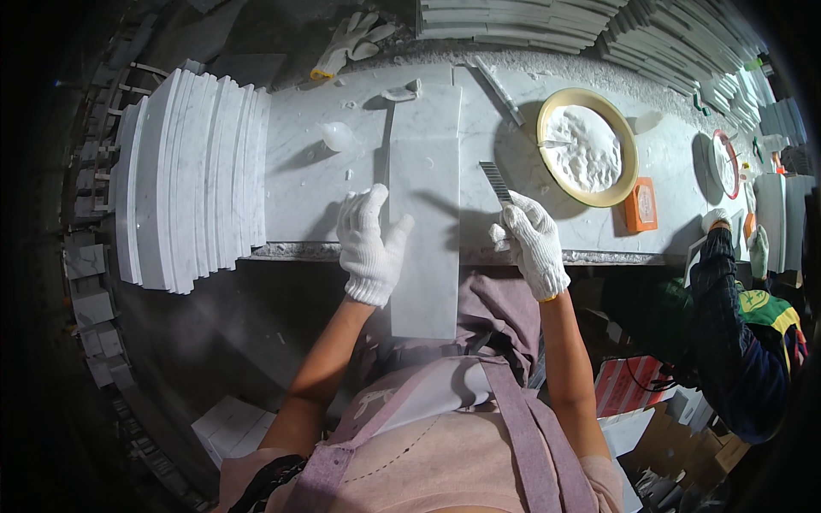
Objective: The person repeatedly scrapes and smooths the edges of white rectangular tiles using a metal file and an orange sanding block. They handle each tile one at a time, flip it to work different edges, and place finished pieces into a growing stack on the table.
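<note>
A long pale marble slab (425,222) lies in front of me, its near end jutting past the worktable's edge over my lap. My left hand (371,248), in a white knit glove, is at the slab's left edge with thumb and fingers apart. To the right of the slab, my gloved right hand (531,244) pinches a thin strip with dark crosswise stripes (494,181), like a blade, angled up and left. What lies inside that grip is hidden. At the slab's far end rests a small whitish scrap (402,91).
A yellow-rimmed bowl of white powder (587,150) stands right, beside an orange box (640,205). Upright slabs (192,179) line the left. A spare glove (353,44), a clear tube (499,90) and a rounded white piece (339,137) lie farther back. Another person's sleeve (727,316) shows at right.
</note>
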A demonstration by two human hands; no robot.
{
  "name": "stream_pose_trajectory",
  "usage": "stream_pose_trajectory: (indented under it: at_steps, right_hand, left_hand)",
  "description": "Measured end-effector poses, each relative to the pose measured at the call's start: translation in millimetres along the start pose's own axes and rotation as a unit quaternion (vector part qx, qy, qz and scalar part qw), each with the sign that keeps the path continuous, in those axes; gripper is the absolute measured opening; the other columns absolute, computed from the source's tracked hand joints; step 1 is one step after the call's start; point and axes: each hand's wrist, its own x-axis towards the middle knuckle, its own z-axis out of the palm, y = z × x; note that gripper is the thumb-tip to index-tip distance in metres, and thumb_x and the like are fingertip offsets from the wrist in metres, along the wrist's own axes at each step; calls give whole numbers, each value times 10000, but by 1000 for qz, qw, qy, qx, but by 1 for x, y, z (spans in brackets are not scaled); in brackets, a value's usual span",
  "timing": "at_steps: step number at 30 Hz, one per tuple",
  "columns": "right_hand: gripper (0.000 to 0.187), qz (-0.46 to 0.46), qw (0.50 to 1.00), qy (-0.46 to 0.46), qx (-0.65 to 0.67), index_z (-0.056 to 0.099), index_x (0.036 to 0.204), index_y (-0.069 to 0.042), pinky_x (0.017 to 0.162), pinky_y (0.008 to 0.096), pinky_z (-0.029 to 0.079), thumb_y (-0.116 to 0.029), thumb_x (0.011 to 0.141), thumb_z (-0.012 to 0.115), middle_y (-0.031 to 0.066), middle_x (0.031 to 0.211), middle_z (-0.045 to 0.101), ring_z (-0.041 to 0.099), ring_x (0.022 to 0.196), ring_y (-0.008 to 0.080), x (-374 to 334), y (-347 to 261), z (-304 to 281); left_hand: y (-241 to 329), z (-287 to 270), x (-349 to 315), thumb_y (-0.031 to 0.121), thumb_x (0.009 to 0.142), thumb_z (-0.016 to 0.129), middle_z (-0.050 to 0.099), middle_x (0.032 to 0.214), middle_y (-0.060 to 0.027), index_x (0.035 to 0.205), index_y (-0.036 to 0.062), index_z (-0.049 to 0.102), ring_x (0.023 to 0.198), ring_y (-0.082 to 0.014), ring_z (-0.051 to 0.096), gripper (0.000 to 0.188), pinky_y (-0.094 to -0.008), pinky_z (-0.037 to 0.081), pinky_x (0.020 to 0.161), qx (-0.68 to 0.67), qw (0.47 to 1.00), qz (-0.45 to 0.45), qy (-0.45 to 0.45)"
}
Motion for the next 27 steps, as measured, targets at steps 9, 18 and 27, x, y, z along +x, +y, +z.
stream_pose_trajectory:
  at_steps: [9, 18, 27]
  right_hand:
    - [428, 10, 1000, 23, -15, 628, 1324, 46, 653, 224, 542, -262, 1038, 702, 48, 936, 713, 669, 772, 104, -19, 0, 3]
    - [399, 40, 997, 56, -30, 615, 1358, 35, 621, 241, 585, -175, 1032, 706, 26, 954, 666, 651, 729, 95, -13, 2, -1]
    - [387, 57, 995, 69, -40, 622, 1351, 20, 568, 236, 570, -192, 1037, 699, 40, 977, 688, 692, 733, 117, -13, 4, -4]
  left_hand:
    - [-4, -4, -3, 227, 862, 830, 650, 1346, -154, 1402, 63, 588, 1286, -395, 579, 614, -550, 403, 1180, -28, 996, 74, -35]
    - [-8, 24, 63, 241, 859, 833, 629, 1424, -98, 1394, 133, 626, 1413, -370, 500, 584, -508, 363, 1212, -34, 989, 89, -116]
    - [-14, 34, 79, 299, 802, 859, 640, 1352, -84, 1372, 170, 648, 1346, -310, 539, 622, -495, 380, 1212, 20, 974, 169, -150]
